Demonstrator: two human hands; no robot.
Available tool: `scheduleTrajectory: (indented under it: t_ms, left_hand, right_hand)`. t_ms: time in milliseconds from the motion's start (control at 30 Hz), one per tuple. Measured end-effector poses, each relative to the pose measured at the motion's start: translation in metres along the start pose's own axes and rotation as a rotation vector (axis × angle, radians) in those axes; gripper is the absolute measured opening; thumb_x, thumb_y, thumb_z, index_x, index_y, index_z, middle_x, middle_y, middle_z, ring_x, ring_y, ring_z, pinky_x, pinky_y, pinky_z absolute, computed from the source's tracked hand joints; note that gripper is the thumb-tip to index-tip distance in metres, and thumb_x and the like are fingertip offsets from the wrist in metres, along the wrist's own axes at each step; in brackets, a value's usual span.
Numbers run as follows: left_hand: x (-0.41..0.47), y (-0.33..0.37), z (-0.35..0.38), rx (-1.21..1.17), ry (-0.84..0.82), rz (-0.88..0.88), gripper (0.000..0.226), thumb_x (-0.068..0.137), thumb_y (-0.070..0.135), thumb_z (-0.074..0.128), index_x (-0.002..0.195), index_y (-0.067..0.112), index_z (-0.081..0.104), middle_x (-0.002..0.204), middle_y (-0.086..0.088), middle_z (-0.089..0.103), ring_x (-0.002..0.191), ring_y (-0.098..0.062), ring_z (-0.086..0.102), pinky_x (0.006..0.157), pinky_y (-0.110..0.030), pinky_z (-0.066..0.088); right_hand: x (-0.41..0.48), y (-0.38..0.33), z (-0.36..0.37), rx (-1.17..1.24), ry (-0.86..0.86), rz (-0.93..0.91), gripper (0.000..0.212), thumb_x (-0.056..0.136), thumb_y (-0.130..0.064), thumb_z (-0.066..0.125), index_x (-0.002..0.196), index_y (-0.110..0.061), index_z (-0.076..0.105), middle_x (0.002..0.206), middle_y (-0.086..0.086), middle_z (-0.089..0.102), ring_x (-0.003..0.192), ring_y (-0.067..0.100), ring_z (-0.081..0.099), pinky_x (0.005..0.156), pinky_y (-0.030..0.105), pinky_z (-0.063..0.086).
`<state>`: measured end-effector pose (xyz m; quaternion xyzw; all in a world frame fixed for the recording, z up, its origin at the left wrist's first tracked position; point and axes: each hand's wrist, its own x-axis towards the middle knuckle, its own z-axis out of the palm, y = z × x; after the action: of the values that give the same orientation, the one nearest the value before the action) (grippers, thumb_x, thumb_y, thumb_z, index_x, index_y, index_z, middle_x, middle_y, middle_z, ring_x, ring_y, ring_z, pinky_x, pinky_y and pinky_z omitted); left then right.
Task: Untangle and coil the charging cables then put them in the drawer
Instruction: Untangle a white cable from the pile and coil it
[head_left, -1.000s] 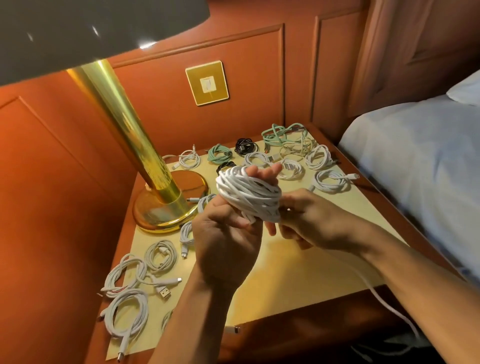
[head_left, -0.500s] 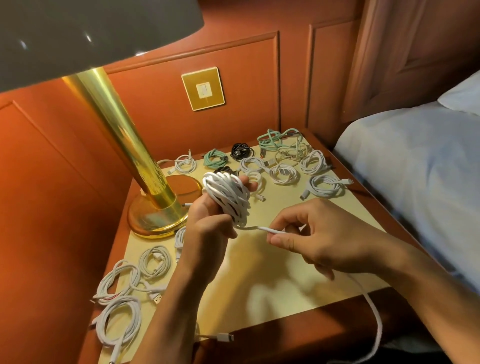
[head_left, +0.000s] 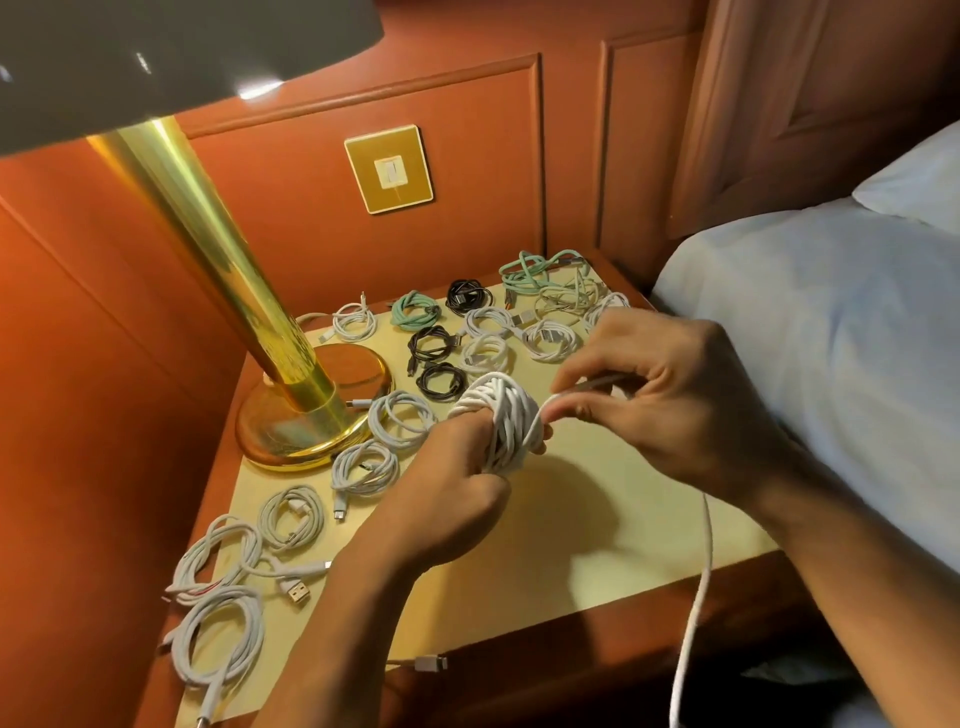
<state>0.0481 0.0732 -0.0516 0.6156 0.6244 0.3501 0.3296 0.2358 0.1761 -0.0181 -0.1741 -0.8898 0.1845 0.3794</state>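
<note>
left hand (head_left: 457, 483) raised above the nightstand top (head_left: 597, 530), fingers curled inside and round a fat white coil (head_left: 501, 415); the hand serves as the former, so the loops come out one size; right hand (head_left: 670, 395) just beside the coil, thumb and forefinger pinching the running strand (head_left: 558, 397) where it meets the winding, other fingers loosely bent; the pinch sits close to the coil, likely to lay each turn tight and steer it; loose tail (head_left: 698, 587) drops from under the right wrist, over the front edge of the top and out of view below; a long length seems left to wind, so this cable is judged part done; finished ones lie flat on the top, white coils (head_left: 218, 639) at front left, black coils (head_left: 441, 379) mid, set apart, probably so they do not re-snarl; mint tangle (head_left: 540, 270) with pale cables at the back corner looks unsorted; brass lamp base (head_left: 311, 415) crowds the left side; drawer not in view; nothing seen stowed yet
</note>
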Motion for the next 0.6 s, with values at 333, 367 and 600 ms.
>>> scheduleTrajectory:
  t_ms: [333, 367, 600]
  left_hand:
    - [0.003, 0.012, 0.007, -0.001, -0.221, 0.063, 0.046, 0.063, 0.008, 0.048, 0.104, 0.019, 0.067, 0.106, 0.004, 0.065, 0.104, -0.010, 0.062, 0.086, -0.015, 0.049]
    - [0.004, 0.011, 0.006, -0.010, -0.217, 0.061, 0.045, 0.063, 0.008, 0.049, 0.102, 0.019, 0.068, 0.105, 0.004, 0.066, 0.102, -0.009, 0.062, 0.083, -0.014, 0.048]
    - [0.000, 0.013, 0.006, -0.207, -0.169, 0.066, 0.044, 0.063, 0.003, 0.048, 0.099, 0.006, 0.072, 0.103, -0.005, 0.075, 0.100, -0.030, 0.067, 0.070, -0.040, 0.055]
  right_hand:
    - [0.009, 0.015, -0.006, 0.102, 0.054, 0.001, 0.020, 0.082, -0.025, 0.080, 0.098, -0.012, 0.078, 0.094, -0.007, 0.073, 0.091, 0.006, 0.070, 0.079, 0.016, 0.057]
    - [0.010, 0.017, -0.004, 0.143, 0.046, 0.026, 0.020, 0.081, -0.024, 0.081, 0.098, -0.012, 0.078, 0.093, -0.009, 0.073, 0.091, 0.005, 0.070, 0.079, 0.014, 0.056]
    - [0.028, 0.033, 0.014, 0.679, -0.118, 0.343, 0.020, 0.072, -0.018, 0.081, 0.090, -0.010, 0.078, 0.080, -0.007, 0.076, 0.078, 0.006, 0.071, 0.067, 0.020, 0.055]
